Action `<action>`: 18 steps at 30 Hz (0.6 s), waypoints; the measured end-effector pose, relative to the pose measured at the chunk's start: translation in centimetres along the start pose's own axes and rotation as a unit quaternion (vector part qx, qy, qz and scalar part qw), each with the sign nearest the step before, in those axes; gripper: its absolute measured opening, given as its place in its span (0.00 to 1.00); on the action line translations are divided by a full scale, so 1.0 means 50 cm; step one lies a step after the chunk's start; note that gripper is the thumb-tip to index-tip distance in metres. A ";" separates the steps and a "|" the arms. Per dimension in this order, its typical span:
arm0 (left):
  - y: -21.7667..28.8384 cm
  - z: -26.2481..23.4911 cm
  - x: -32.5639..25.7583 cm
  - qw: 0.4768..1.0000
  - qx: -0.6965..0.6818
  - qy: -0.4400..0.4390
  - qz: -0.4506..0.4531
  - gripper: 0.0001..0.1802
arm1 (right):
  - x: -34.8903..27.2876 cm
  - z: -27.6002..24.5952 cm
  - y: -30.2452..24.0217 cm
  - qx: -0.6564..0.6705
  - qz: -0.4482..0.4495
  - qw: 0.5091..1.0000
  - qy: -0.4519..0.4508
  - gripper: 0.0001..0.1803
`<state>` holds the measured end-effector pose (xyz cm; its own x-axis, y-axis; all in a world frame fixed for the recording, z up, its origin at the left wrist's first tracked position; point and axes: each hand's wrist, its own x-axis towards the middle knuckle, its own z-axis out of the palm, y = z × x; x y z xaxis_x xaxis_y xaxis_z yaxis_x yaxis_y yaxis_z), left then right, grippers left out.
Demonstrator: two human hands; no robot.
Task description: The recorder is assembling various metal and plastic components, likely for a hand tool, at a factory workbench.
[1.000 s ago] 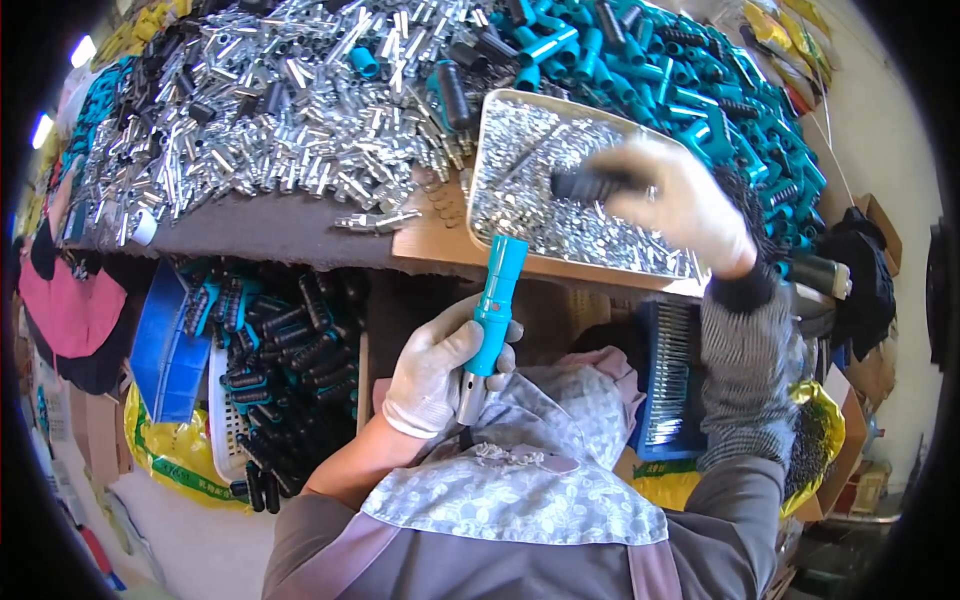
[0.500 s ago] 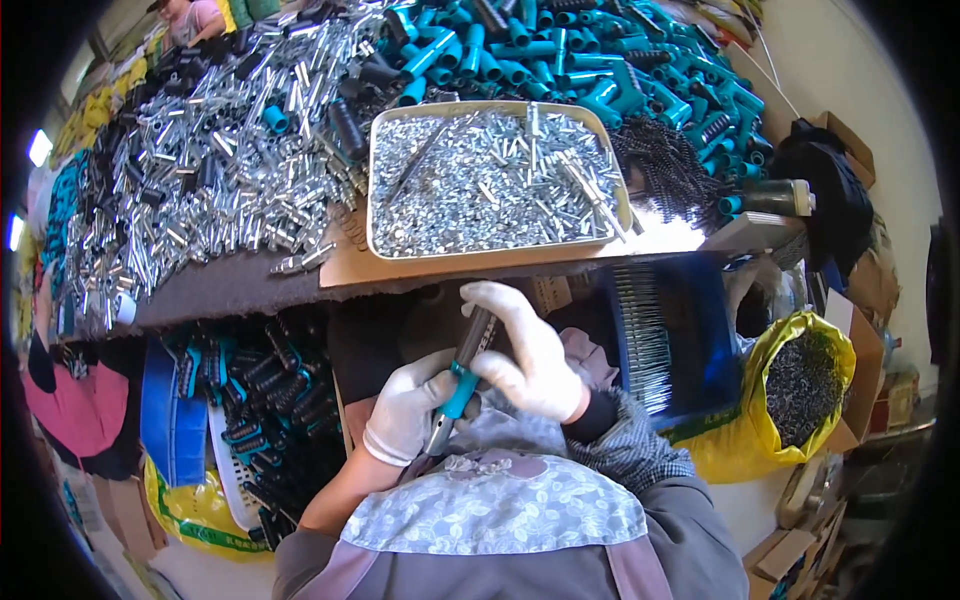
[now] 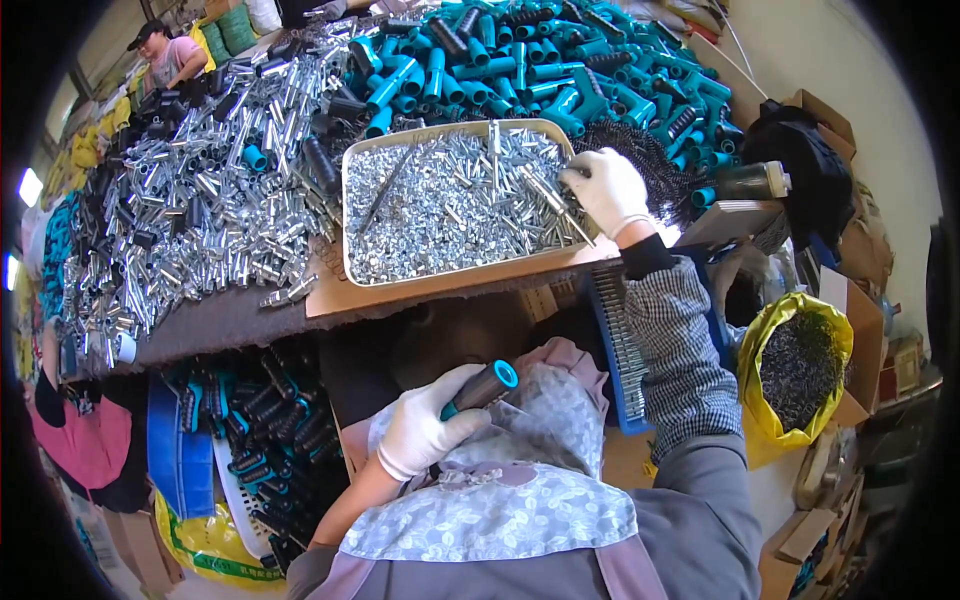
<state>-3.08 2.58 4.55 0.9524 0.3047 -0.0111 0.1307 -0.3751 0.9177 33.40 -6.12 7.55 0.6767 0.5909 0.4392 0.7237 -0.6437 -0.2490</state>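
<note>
In front of my apron, my left hand (image 3: 428,425), in a white glove, is wrapped round a black-and-teal tool handle (image 3: 482,388). The handle's open teal end points up and right. Farther off, my right hand (image 3: 607,190), also gloved, is at the right rim of a cream tray (image 3: 350,228). Its fingers are bent together; what they hold, if anything, is hidden. Small silver metal parts (image 3: 430,220) fill the tray. A slim metal rod tool (image 3: 555,203) lies across them, close to my right fingertips.
Chrome tubes (image 3: 210,190) heap on the bench's left, teal handles (image 3: 480,65) at the back, dark springs (image 3: 640,155) beside the tray. Below stand a blue bin (image 3: 620,350) and a yellow sack (image 3: 750,400) of small dark parts. Another person (image 3: 175,55) is at the far left.
My right hand has left the handle and reached forward to the tray's right edge. My left hand has turned the handle so its open end faces up. The view has shifted slightly.
</note>
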 end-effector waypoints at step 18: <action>-0.022 -0.060 0.019 0.969 -0.225 0.076 -0.062 0.49 | -0.157 -0.125 -0.200 0.375 -0.301 0.854 -0.199 0.10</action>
<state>-3.17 5.92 4.71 0.8805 0.4622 -0.1052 0.0754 0.0826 0.9937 19.98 -7.37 12.00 0.0352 0.9196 0.3912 0.7389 0.2396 -0.6298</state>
